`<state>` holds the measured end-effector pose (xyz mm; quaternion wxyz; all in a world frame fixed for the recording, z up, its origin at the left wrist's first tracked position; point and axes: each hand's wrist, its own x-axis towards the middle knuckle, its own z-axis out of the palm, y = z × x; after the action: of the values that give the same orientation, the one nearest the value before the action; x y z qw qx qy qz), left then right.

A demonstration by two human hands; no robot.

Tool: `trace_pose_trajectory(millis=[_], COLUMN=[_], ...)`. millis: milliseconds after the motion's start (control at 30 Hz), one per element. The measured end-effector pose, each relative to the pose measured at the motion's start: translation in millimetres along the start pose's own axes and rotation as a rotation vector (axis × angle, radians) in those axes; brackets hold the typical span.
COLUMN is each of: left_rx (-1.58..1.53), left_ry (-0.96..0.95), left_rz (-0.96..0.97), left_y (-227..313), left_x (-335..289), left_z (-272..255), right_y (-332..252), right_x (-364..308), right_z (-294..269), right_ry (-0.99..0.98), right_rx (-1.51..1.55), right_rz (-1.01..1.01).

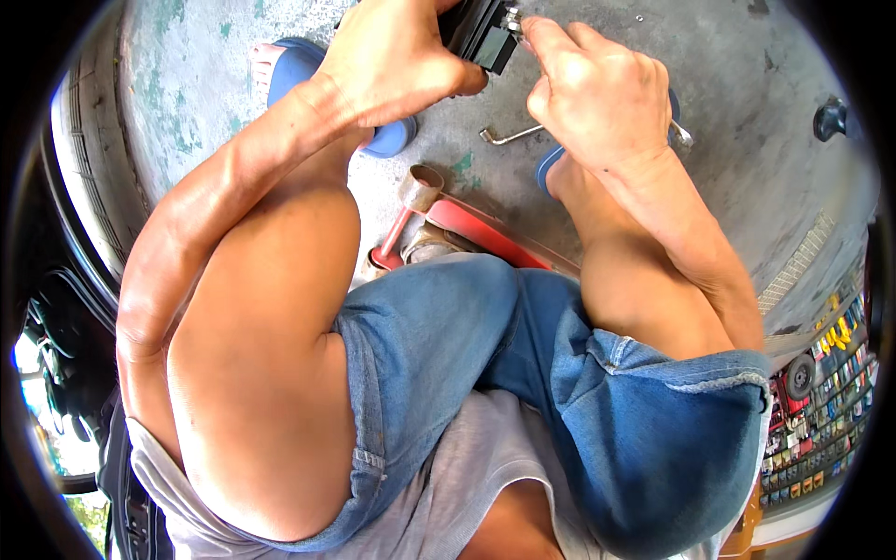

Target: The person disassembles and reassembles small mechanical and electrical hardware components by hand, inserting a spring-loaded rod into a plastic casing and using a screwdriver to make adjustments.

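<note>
Left fingers: curled and pressed together around the near end of a black block-shaped part (481, 33), thumb lying along its lower edge.
Left hand (392, 61): wrapped on the part from the left side, wrist bent, at the top of the view.
Right fingers: forefinger and thumb drawn together in a pinch at a small metal fitting (512, 17) on the right corner of the black part; the remaining fingers are folded into the palm.
Right hand (597, 93): just beside the left hand, knuckles toward the camera, its back covering most of what lies below it.
Black part: held in the air between the two hands, above the concrete floor (747, 84); its upper portion runs out of the picture.
Bent metal wrench (509, 137): lying on the floor below the hands, its angled end to the left, its far end showing past the right wrist.
Blue sandals (299, 70): on the floor under the hands, one at each foot.
Red jack handle (397, 233): between the knees, with a tan tube end (422, 187) just above it and a red bar running to the right.
Denim shorts (485, 345): covering both thighs of the squatting person.
Tyre (84, 140): curved along the left rim.
Display rack (821, 411): small coloured packets, lower right.
</note>
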<state>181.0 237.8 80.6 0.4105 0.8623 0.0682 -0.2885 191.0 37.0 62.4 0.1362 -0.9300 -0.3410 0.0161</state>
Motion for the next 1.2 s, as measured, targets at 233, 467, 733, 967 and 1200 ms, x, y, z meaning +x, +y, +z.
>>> trace_pose_trajectory(millis=[233,467,733,967,1200], left_rx=[-0.052,-0.309,-0.022,-0.174,-0.587], left_ry=[-0.060,-0.233,0.241,0.214,0.211], left_rz=[-0.035,0.002,0.272,0.287,0.179], left_y=[8,5,-12,-13,-28], left_x=[3,2,15,7,-3], left_z=[-9,-18,-11,-15,-26], right_y=[4,5,5,1,21], right_x=[2,4,30,31,29], right_z=[-3,-10,-28,-53,-59], right_ry=[0.104,0.138,0.209,0.025,0.189], right_rx=[0.009,0.021,0.071,0.043,0.326], right_rz=[-0.049,-0.054,-0.062,-0.078,0.139])
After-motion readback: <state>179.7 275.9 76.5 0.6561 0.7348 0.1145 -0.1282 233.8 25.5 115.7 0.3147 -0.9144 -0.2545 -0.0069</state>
